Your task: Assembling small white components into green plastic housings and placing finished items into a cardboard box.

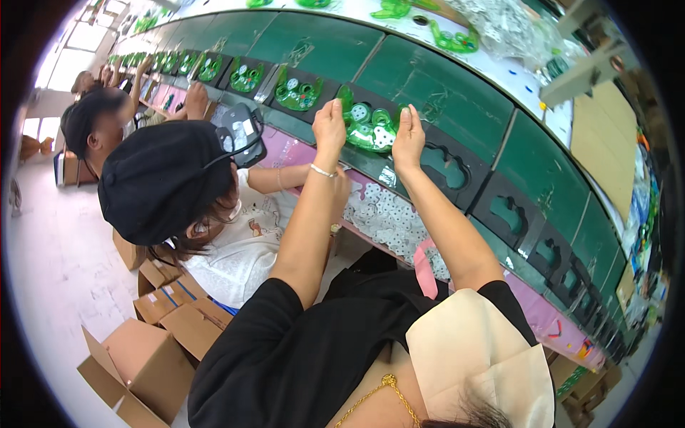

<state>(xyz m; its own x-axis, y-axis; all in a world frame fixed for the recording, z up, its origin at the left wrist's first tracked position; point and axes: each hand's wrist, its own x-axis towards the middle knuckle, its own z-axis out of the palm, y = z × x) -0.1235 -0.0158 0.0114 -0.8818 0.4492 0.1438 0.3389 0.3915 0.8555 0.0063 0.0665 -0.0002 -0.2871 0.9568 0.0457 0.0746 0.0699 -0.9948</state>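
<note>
cream cloth (471,349) nearest, on wearer's chest. green controller shell (362,137) over the counter (464,107). left hand (330,134) just left of shell, right hand (408,140) just right of it, fingers extended on both; cannot tell whether either grips it. black foam tray (478,172) right of shell. second green shell (298,94) left of it. heaped white dotted pads (385,221) on wearer's side of shell.

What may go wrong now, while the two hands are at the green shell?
The left hand and right hand flank the green shell; an uneven squeeze might tilt it. The white piece in it could shift if unfixed; I cannot tell whether it is fixed. The co-worker's arm reaches close beside the person's left forearm, so a bump is possible.
</note>
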